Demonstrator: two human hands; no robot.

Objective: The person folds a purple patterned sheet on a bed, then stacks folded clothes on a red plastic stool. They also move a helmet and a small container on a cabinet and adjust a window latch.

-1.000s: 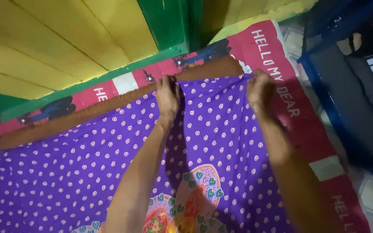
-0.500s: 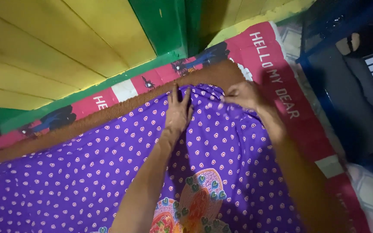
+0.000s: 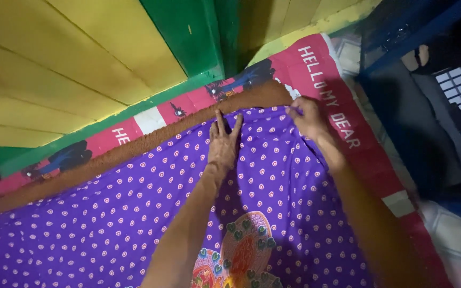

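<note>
A thin purple cotton cloth with small white dots (image 3: 108, 224) covers the floor bedding. The left hand (image 3: 223, 144) presses flat on its far edge, fingers spread; the right hand (image 3: 308, 118) pinches its corner. Beyond lie a fuzzy brown mat edge (image 3: 134, 149) and yellow plank wall (image 3: 70, 64).

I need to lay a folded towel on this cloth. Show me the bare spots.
The purple dotted cloth lies bare left of the left hand, below the brown edge strip. A smaller bare patch sits between the forearms, above the floral motif. The top corner is crowded: the left hand presses flat there and the right hand pinches the cloth.
</note>
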